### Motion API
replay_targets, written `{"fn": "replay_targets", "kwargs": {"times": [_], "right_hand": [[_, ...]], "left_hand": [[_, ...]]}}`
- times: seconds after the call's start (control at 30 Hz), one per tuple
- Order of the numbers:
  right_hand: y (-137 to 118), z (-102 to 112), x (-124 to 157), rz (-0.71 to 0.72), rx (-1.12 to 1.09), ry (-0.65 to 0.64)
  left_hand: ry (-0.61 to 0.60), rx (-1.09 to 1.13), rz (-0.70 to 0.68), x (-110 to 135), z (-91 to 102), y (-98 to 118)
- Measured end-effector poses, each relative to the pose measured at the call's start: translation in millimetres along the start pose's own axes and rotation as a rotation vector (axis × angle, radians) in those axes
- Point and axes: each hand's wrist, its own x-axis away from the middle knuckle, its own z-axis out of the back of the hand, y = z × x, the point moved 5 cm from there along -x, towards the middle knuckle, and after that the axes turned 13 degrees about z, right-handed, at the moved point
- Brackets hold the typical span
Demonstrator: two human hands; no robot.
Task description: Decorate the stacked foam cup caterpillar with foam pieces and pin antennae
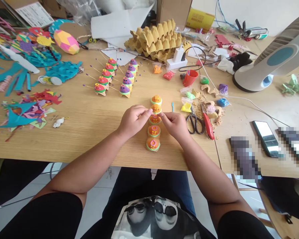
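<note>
A row of orange and green egg-carton caterpillar segments (153, 132) lies on the wooden table (89, 116) just in front of me. My left hand (133, 120) and my right hand (173, 124) meet above the middle of that row. Both hands have their fingers pinched together on something too small to make out, close to the third segment. Farther back stand two finished caterpillars with thin stick legs, a red and green one (105, 77) and a purple and yellow one (128, 78).
Black scissors (195, 122) and a red tool (208, 125) lie right of my hands. Small bags of coloured clay (186, 107), a red cup (190, 77), egg cartons (154, 39), a charger, a fan (271, 63) and a phone (265, 137) fill the right side. Paper scraps (32, 106) cover the left.
</note>
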Motion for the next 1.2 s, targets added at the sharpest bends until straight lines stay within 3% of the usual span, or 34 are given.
{"fn": "replay_targets", "kwargs": {"times": [0.33,0.5,0.8,1.2], "right_hand": [[-1.3,-1.6,-1.1,-0.046,-0.102,0.000],[0.5,-0.3,-2.1,-0.072,-0.184,0.039],[-3.7,-0.7,-1.2,-0.049,-0.113,-0.006],[-1.8,-0.7,-1.4,-0.034,-0.147,0.004]], "left_hand": [[-0.046,-0.027,0.002,0.4,-3.9,1.4],[-0.069,0.076,0.053,-0.1,-5.7,-3.6],[-0.060,0.004,0.047,-0.5,-5.1,-2.2],[-0.040,0.101,0.077,-0.4,-4.5,-6.2]]}}
